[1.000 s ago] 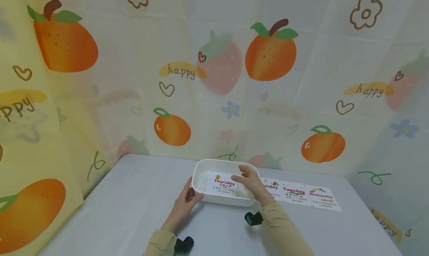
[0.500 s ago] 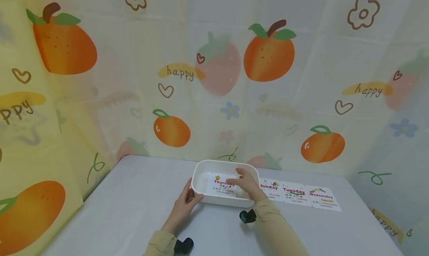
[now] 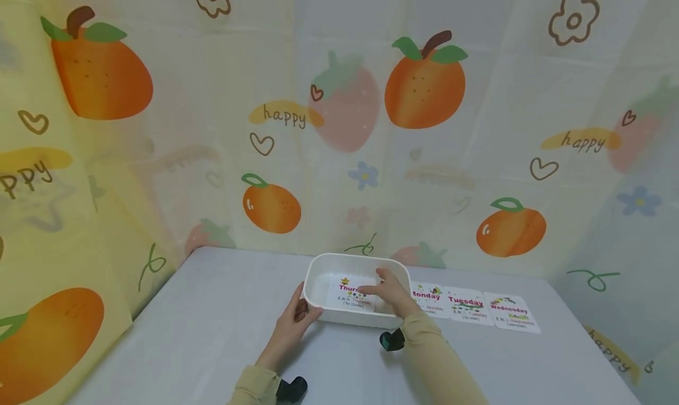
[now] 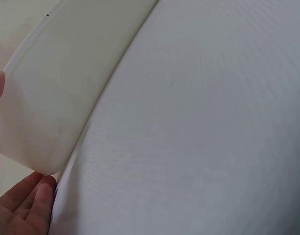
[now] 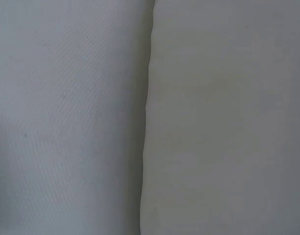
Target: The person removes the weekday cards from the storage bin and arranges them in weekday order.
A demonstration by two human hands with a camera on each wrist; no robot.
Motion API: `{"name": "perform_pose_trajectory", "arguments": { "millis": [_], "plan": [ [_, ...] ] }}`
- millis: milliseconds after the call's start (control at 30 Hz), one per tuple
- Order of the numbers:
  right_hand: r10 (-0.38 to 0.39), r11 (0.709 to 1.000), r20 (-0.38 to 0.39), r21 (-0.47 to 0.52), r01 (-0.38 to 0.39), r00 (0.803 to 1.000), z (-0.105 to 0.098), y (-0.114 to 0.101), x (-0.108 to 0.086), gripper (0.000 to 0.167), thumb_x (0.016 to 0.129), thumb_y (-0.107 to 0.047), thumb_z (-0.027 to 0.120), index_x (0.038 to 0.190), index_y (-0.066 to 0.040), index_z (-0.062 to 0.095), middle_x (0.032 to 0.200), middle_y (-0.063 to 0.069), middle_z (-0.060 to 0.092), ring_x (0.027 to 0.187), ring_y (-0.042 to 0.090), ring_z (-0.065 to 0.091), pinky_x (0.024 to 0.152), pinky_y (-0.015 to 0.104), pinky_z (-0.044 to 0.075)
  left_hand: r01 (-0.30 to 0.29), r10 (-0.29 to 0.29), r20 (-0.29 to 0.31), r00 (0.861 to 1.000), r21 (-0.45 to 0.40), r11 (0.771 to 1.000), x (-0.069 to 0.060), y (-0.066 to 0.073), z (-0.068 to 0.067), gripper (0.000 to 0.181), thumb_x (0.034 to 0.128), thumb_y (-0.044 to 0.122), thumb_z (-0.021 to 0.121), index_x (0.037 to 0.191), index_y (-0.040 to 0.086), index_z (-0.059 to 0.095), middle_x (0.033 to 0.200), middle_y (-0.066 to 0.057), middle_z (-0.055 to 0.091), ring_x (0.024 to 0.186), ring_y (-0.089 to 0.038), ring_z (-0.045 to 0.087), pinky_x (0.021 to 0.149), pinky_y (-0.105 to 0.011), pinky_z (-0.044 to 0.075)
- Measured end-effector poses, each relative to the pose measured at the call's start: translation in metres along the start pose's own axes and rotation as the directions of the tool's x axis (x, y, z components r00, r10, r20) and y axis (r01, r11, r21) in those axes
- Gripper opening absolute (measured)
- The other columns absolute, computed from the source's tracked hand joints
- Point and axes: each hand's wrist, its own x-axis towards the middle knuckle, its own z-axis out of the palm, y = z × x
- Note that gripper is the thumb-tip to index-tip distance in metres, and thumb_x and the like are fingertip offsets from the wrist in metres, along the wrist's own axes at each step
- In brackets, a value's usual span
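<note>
My left hand [image 3: 292, 321] holds a white plastic tray [image 3: 361, 318] at its near left corner, thumb at the rim and the other fingers against the outer side. In the left wrist view, the fingers [image 4: 30, 203] touch the corner of the tray wall. Inside the tray lies a "Thursday" card [image 3: 347, 302] with a yellow star. My right hand [image 3: 394, 293] reaches over the tray's right side, with thumb and fingers spread apart. Its thumb covers part of the card's lettering; whether it touches the card I cannot tell. The right wrist view shows only the tray wall [image 5: 223, 117] and tabletop.
To the tray's right, "Monday" [image 3: 431, 296], "Tuesday" [image 3: 468, 306] and "Wednesday" [image 3: 511, 313] cards lie in a row on the white table [image 3: 212, 322]. A fruit-patterned curtain [image 3: 339, 187] stands behind the table's far edge.
My right hand has moved a little left and lower over the tray, its thumb now overlapping the "Thursday" lettering. More of the "Monday" card shows. My left hand keeps its hold.
</note>
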Motion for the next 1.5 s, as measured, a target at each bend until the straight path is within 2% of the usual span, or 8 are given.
{"name": "perform_pose_trajectory", "arguments": {
  "millis": [167,367,633,733,867,1000,1233,1500],
  "plan": [
    [0.020,0.999,0.015,-0.043,-0.020,1.000,0.000,0.001,0.002,0.091,0.072,-0.019,0.081,0.138,0.011,0.027,0.141,0.030,0.028,0.127,0.046,0.027,0.105,0.053,0.023,-0.003,0.003,0.000,1.000,0.004,1.000,0.000,0.001,-0.001,0.081,0.0842,0.043,0.065,0.148,0.018,0.023,0.125,-0.017,0.051,0.117,-0.031,0.047,0.098,-0.043,0.039],
    [0.016,0.964,0.046,-0.264,-0.003,0.999,0.001,0.003,0.003,0.093,0.069,-0.022,0.083,0.136,0.013,0.029,0.136,0.031,0.036,0.126,0.042,0.032,0.106,0.048,0.024,-0.013,0.013,0.004,1.000,0.000,1.000,-0.001,0.002,0.000,0.080,0.0848,0.040,0.066,0.148,0.015,0.024,0.123,-0.017,0.052,0.116,-0.032,0.048,0.097,-0.043,0.040],
    [0.005,0.950,0.052,-0.313,0.011,0.999,0.001,0.003,0.007,0.095,0.066,-0.021,0.085,0.136,0.012,0.031,0.135,0.028,0.038,0.127,0.040,0.032,0.107,0.048,0.024,-0.016,0.016,-0.009,1.000,0.004,1.000,0.000,0.001,-0.001,0.079,0.0849,0.041,0.066,0.148,0.016,0.024,0.124,-0.018,0.052,0.116,-0.032,0.048,0.097,-0.044,0.040],
    [-0.015,0.930,0.054,-0.365,0.034,0.998,0.001,0.006,0.011,0.094,0.064,-0.022,0.086,0.135,0.012,0.034,0.134,0.027,0.040,0.126,0.040,0.034,0.106,0.047,0.024,-0.022,0.022,-0.008,1.000,0.010,1.000,0.000,0.002,-0.002,0.079,0.0849,0.041,0.066,0.148,0.016,0.024,0.123,-0.017,0.052,0.115,-0.032,0.048,0.097,-0.044,0.040],
    [-0.042,0.890,0.066,-0.452,0.067,0.997,-0.001,0.011,0.016,0.093,0.062,-0.026,0.087,0.132,0.011,0.039,0.129,0.026,0.045,0.122,0.040,0.037,0.105,0.048,0.026,-0.019,0.019,-0.007,1.000,0.000,1.000,-0.001,0.003,-0.002,0.078,0.0856,0.037,0.066,0.148,0.015,0.024,0.123,-0.018,0.053,0.116,-0.032,0.048,0.097,-0.044,0.040],
    [-0.029,0.868,0.063,-0.493,0.057,0.998,-0.001,0.015,0.017,0.093,0.061,-0.029,0.087,0.132,0.008,0.041,0.129,0.025,0.045,0.122,0.040,0.037,0.105,0.049,0.026,-0.017,0.017,-0.008,1.000,0.004,1.000,-0.001,0.002,-0.001,0.078,0.0856,0.037,0.066,0.148,0.015,0.024,0.123,-0.018,0.053,0.115,-0.032,0.048,0.097,-0.044,0.040],
    [0.017,0.850,0.025,-0.527,-0.001,1.000,0.001,0.017,0.016,0.090,0.061,-0.028,0.087,0.134,0.002,0.043,0.134,0.021,0.041,0.124,0.038,0.035,0.104,0.052,0.026,0.002,-0.002,-0.014,1.000,0.023,1.000,0.001,0.000,0.001,0.077,0.0863,0.037,0.065,0.148,0.017,0.024,0.125,-0.016,0.051,0.116,-0.029,0.048,0.097,-0.043,0.039],
    [0.013,0.835,0.043,-0.550,0.013,0.999,0.002,0.009,0.010,0.093,0.060,-0.027,0.087,0.135,0.003,0.041,0.137,0.024,0.036,0.125,0.039,0.032,0.104,0.052,0.026,-0.004,0.004,-0.015,1.000,0.019,1.000,0.001,-0.001,0.000,0.077,0.0865,0.036,0.065,0.148,0.016,0.024,0.125,-0.017,0.052,0.115,-0.030,0.048,0.097,-0.044,0.040]
  ]
}}
